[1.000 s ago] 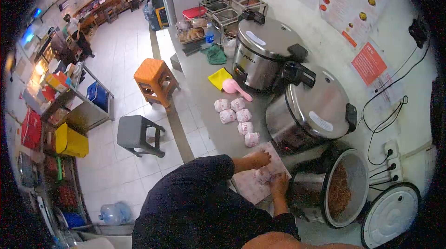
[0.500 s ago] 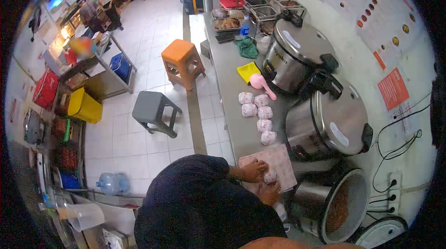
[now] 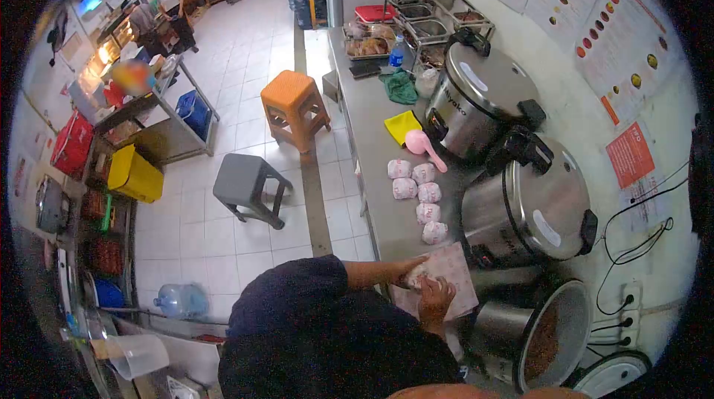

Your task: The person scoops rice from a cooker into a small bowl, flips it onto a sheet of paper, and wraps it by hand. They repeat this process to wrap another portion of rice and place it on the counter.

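Observation:
Both hands are closed around a small round bundle (image 3: 416,275) wrapped in white printed paper. My left hand (image 3: 407,268) holds it from the far side, its fingers partly hidden. My right hand (image 3: 437,298) presses its bent fingers against the near side. Beneath the hands lies a stack of pink-printed wrapping paper (image 3: 459,280) on the metal counter (image 3: 375,209). Several finished paper-wrapped bundles (image 3: 428,213) sit in two uneven rows just beyond it.
Two lidded rice cookers (image 3: 513,206) line the wall side, and an open pot (image 3: 569,302) with brown grains stands nearer. A pink scoop (image 3: 425,149) rests by a yellow cloth (image 3: 402,127). Grey (image 3: 249,179) and orange stools (image 3: 291,105) stand on the floor.
The bundle has moved up and toward the counter's edge, off the middle of the paper stack. My right hand has come up and wrapped round it together with my left.

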### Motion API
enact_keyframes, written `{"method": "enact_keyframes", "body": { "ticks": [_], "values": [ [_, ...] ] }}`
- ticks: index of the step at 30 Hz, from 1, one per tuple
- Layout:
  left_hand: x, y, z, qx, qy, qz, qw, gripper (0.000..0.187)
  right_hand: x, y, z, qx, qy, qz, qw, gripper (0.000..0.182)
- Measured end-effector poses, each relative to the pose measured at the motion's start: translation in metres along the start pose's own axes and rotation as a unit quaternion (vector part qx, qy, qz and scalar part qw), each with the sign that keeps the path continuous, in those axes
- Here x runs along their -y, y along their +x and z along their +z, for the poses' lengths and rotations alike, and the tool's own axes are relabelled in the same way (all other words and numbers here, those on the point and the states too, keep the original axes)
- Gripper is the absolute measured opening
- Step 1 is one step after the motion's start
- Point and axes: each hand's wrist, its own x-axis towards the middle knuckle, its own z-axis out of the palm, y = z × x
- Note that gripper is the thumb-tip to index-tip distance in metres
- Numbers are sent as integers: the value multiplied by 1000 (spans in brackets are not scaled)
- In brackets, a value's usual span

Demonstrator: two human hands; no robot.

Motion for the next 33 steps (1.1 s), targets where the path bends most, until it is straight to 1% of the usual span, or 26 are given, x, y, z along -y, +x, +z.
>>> {"method": "enact_keyframes", "body": {
  "ticks": [1,2,3,4,5,6,8,9,10,11,12,14,15,17,18,19,20,21,22,25,27,28,29,31,32,33],
  "values": [
    [-15,2,-8,-2,-32,-6,999,46,-2,13,8,-9,2,-12,1000,32],
    [-50,5,-14,-24,-51,3,998,49,-10,18,23,-14,6,-22,1000,31],
    [-17,-14,-23,10,-241,-104,965,53,-12,17,40,-16,15,-22,1000,30],
    [18,-33,-32,-16,-482,-223,847,58,-10,9,56,-15,23,-17,999,29],
    [53,-51,-42,-80,-624,-325,706,64,0,1,64,-10,31,-8,999,28],
    [66,-50,-46,-154,-547,-380,730,60,15,14,53,12,58,9,998,31],
    [-21,-46,-59,-233,-522,-452,685,39,30,40,38,68,85,50,993,41],
    [-44,-50,-69,-141,-643,-341,671,36,32,47,41,99,85,65,989,50],
    [-82,-49,-74,-183,-649,-301,674,34,35,50,46,83,116,68,987,51],
    [-110,-40,-78,-202,-633,-320,675,32,38,52,50,65,145,65,985,53],
    [-139,-32,-81,-220,-617,-339,676,31,40,52,58,69,118,67,988,59],
    [-153,-31,-90,-226,-665,-323,634,39,47,52,74,79,64,62,993,72],
    [-155,-29,-93,-231,-688,-314,612,44,52,56,71,81,39,64,994,74],
    [-141,-26,-99,-252,-578,-352,692,48,57,63,63,85,-11,63,994,80],
    [-125,-30,-103,-262,-519,-370,725,50,52,51,73,126,-8,58,990,68],
    [-111,-22,-112,-240,-258,-355,866,47,50,43,70,161,15,90,983,64],
    [-97,-15,-120,-231,49,-358,903,45,48,44,64,192,42,119,973,60],
    [-120,4,-119,-192,233,-339,891,43,42,45,55,217,64,144,963,55],
    [-140,24,-122,-148,411,-297,849,41,38,46,38,141,84,173,971,37],
    [-91,35,-148,-95,587,-125,794,46,14,-18,40,40,130,342,930,30],
    [-125,45,-146,-123,623,-86,768,43,-5,-80,31,21,204,412,888,28],
    [-145,48,-141,-138,639,-66,754,42,-3,-95,13,-8,122,419,900,26],
    [-154,46,-137,-128,621,-77,769,43,1,-108,-8,-36,40,423,905,24],
    [-168,28,-134,-106,591,-104,793,45,13,-134,-39,-57,-84,471,876,24],
    [-165,15,-138,-49,575,-100,811,44,19,-151,-44,-62,-97,490,864,26],
    [-153,8,-142,-52,583,-73,807,43,25,-171,-45,-67,-109,509,851,28]
  ]
}}
